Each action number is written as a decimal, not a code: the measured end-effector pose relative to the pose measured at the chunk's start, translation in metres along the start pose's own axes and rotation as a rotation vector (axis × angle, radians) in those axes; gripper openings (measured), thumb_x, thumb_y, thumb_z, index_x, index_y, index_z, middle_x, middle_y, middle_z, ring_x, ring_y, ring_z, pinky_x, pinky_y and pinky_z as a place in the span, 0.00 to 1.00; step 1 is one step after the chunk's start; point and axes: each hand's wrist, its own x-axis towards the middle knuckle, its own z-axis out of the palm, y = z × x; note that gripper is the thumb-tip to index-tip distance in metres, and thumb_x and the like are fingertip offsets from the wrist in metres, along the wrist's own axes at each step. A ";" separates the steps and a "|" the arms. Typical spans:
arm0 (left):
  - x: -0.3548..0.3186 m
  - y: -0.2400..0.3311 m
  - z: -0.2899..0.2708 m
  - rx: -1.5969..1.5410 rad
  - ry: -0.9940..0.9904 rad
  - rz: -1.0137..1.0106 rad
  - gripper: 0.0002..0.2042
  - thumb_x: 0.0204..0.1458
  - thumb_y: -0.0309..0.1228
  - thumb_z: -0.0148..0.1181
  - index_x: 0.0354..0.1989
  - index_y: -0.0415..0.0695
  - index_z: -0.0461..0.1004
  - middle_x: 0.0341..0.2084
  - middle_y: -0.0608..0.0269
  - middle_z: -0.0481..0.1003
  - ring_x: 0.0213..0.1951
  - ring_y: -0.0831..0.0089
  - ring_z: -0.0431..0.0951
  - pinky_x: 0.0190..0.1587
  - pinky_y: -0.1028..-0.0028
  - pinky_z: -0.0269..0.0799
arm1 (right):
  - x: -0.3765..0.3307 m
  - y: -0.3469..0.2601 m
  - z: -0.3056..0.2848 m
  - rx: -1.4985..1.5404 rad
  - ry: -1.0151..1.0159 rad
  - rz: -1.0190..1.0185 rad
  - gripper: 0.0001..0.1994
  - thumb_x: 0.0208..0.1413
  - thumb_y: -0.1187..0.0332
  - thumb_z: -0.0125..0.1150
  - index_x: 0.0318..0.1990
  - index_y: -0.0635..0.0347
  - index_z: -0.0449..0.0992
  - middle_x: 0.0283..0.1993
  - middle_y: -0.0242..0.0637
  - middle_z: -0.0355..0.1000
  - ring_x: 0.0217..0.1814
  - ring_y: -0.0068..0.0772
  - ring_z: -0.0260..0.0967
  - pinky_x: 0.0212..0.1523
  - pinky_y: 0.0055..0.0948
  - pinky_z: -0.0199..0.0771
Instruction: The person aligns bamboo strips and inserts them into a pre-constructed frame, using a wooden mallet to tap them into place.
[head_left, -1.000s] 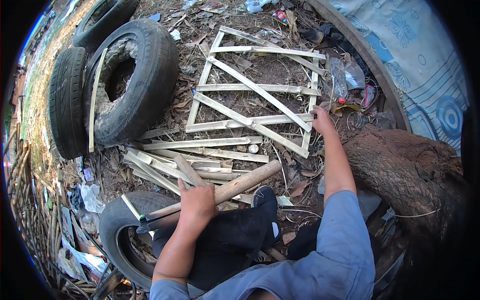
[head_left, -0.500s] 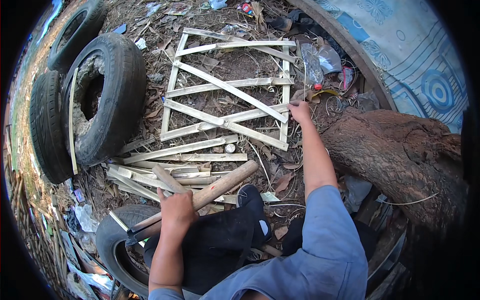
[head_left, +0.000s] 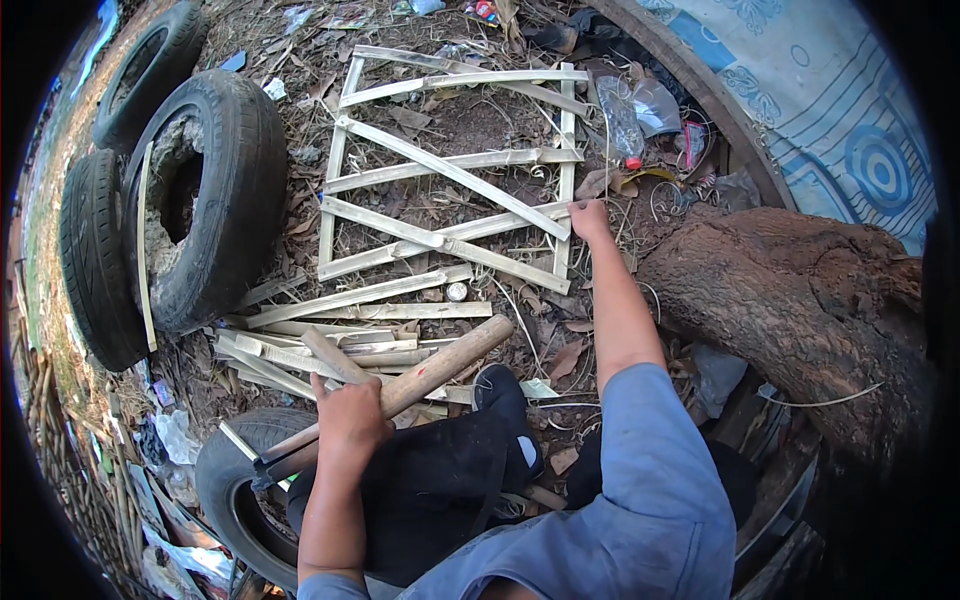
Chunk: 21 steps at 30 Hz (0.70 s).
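A frame of split bamboo strips [head_left: 440, 162], with cross pieces laid slantwise, lies on the ground ahead of me. My right hand [head_left: 588, 218] is closed on its right side, where a cross strip meets the upright strip. Close to my body, my left hand [head_left: 352, 418] grips a thick wooden club [head_left: 445, 368] that slopes up to the right. A second, shorter wooden piece [head_left: 334, 355] juts out past the fingers of that hand. Dark metal [head_left: 262, 472] shows at the club's lower left end; how it joins on is hard to make out.
Loose bamboo strips [head_left: 370, 312] lie in a pile below the frame. Worn tyres stand at the left, one large tyre [head_left: 235, 190] among them, and another tyre [head_left: 215, 470] lies beside my left arm. A thick log [head_left: 780, 300] and a patterned blue sheet [head_left: 800, 90] are at right.
The frame and my right hand appear slightly higher and further left in the picture. My right hand still holds the frame's side, and my left hand keeps its grip on the club.
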 end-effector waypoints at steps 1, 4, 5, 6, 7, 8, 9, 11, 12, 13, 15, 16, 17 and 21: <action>0.001 0.001 0.000 -0.007 0.000 0.005 0.21 0.36 0.37 0.69 0.42 0.49 0.76 0.32 0.54 0.81 0.41 0.57 0.82 0.69 0.42 0.44 | -0.001 -0.002 -0.002 -0.017 0.001 0.013 0.16 0.55 0.59 0.63 0.44 0.62 0.82 0.44 0.52 0.79 0.49 0.49 0.77 0.53 0.39 0.73; 0.000 -0.005 0.003 -0.016 0.005 0.003 0.20 0.36 0.37 0.69 0.41 0.49 0.76 0.31 0.54 0.81 0.41 0.57 0.82 0.69 0.40 0.43 | -0.020 -0.021 -0.008 -0.085 0.102 0.012 0.17 0.54 0.59 0.63 0.47 0.60 0.80 0.45 0.50 0.78 0.50 0.48 0.76 0.53 0.39 0.73; -0.001 -0.006 0.003 -0.017 0.017 0.003 0.20 0.36 0.36 0.68 0.41 0.49 0.76 0.31 0.54 0.81 0.40 0.57 0.82 0.69 0.40 0.43 | -0.027 -0.029 -0.010 -0.111 0.155 0.002 0.18 0.54 0.59 0.63 0.48 0.60 0.79 0.45 0.50 0.78 0.51 0.48 0.76 0.52 0.40 0.73; -0.003 -0.008 0.003 -0.017 0.029 -0.001 0.19 0.36 0.36 0.68 0.41 0.48 0.77 0.30 0.54 0.81 0.40 0.57 0.82 0.69 0.39 0.43 | -0.033 -0.031 -0.014 -0.050 0.201 -0.067 0.17 0.54 0.60 0.63 0.48 0.59 0.76 0.42 0.47 0.78 0.49 0.48 0.75 0.50 0.41 0.73; -0.005 -0.009 0.003 -0.017 0.035 0.010 0.19 0.36 0.36 0.68 0.41 0.48 0.77 0.30 0.54 0.81 0.40 0.57 0.82 0.68 0.39 0.43 | -0.039 -0.030 -0.020 0.023 0.216 -0.109 0.15 0.51 0.64 0.64 0.45 0.59 0.77 0.37 0.44 0.78 0.44 0.48 0.76 0.46 0.41 0.74; -0.005 -0.006 0.002 -0.019 0.046 0.030 0.19 0.36 0.35 0.68 0.41 0.48 0.77 0.30 0.54 0.81 0.40 0.57 0.82 0.68 0.38 0.43 | -0.043 -0.022 -0.026 0.032 0.205 -0.148 0.15 0.50 0.65 0.64 0.45 0.59 0.77 0.38 0.44 0.77 0.43 0.47 0.75 0.46 0.42 0.74; -0.007 -0.005 0.001 -0.020 0.055 0.048 0.19 0.36 0.35 0.68 0.41 0.48 0.77 0.30 0.54 0.81 0.40 0.57 0.82 0.68 0.38 0.44 | -0.049 -0.017 -0.030 0.042 0.192 -0.187 0.14 0.49 0.66 0.64 0.44 0.58 0.76 0.39 0.43 0.77 0.43 0.47 0.75 0.45 0.43 0.74; -0.010 -0.005 0.002 -0.036 0.096 0.066 0.17 0.37 0.34 0.67 0.39 0.48 0.77 0.29 0.56 0.81 0.38 0.57 0.82 0.68 0.38 0.43 | -0.063 -0.010 -0.025 0.004 0.127 -0.243 0.13 0.48 0.68 0.65 0.43 0.59 0.77 0.37 0.42 0.76 0.41 0.45 0.75 0.44 0.41 0.74; -0.011 -0.006 0.005 -0.045 0.126 0.078 0.15 0.38 0.33 0.66 0.38 0.48 0.77 0.27 0.57 0.81 0.37 0.57 0.82 0.68 0.38 0.42 | -0.071 -0.006 -0.024 -0.020 0.098 -0.266 0.13 0.47 0.69 0.65 0.42 0.59 0.78 0.36 0.42 0.76 0.39 0.44 0.75 0.43 0.41 0.74; -0.013 -0.006 0.007 -0.053 0.157 0.091 0.13 0.38 0.33 0.66 0.36 0.48 0.78 0.26 0.58 0.81 0.35 0.57 0.83 0.68 0.37 0.41 | -0.077 -0.003 -0.020 0.014 0.111 -0.281 0.13 0.47 0.70 0.65 0.41 0.61 0.78 0.35 0.41 0.76 0.39 0.43 0.75 0.42 0.39 0.74; -0.018 -0.008 0.007 -0.067 0.165 0.097 0.13 0.38 0.32 0.65 0.36 0.48 0.77 0.26 0.58 0.80 0.34 0.56 0.83 0.68 0.38 0.41 | -0.078 0.005 -0.011 0.048 0.144 -0.308 0.16 0.45 0.72 0.65 0.45 0.62 0.78 0.35 0.40 0.77 0.33 0.36 0.75 0.38 0.34 0.75; -0.020 -0.008 0.007 -0.074 0.169 0.099 0.13 0.39 0.32 0.65 0.36 0.47 0.77 0.25 0.58 0.80 0.34 0.56 0.83 0.68 0.38 0.41 | -0.079 0.010 -0.008 0.029 0.134 -0.319 0.19 0.45 0.72 0.64 0.48 0.61 0.77 0.37 0.40 0.77 0.33 0.36 0.75 0.39 0.34 0.75; -0.021 -0.007 0.008 -0.067 0.163 0.102 0.13 0.38 0.32 0.65 0.36 0.47 0.77 0.25 0.57 0.80 0.34 0.56 0.83 0.68 0.38 0.41 | -0.082 0.015 -0.005 0.004 0.129 -0.359 0.21 0.45 0.72 0.64 0.51 0.60 0.77 0.37 0.40 0.77 0.33 0.37 0.75 0.39 0.34 0.76; -0.025 -0.003 0.010 -0.060 0.173 0.108 0.14 0.37 0.31 0.65 0.36 0.47 0.77 0.24 0.57 0.80 0.33 0.55 0.83 0.68 0.38 0.40 | -0.089 0.014 -0.002 0.013 0.141 -0.308 0.23 0.44 0.70 0.65 0.52 0.60 0.76 0.38 0.41 0.76 0.36 0.38 0.75 0.41 0.35 0.75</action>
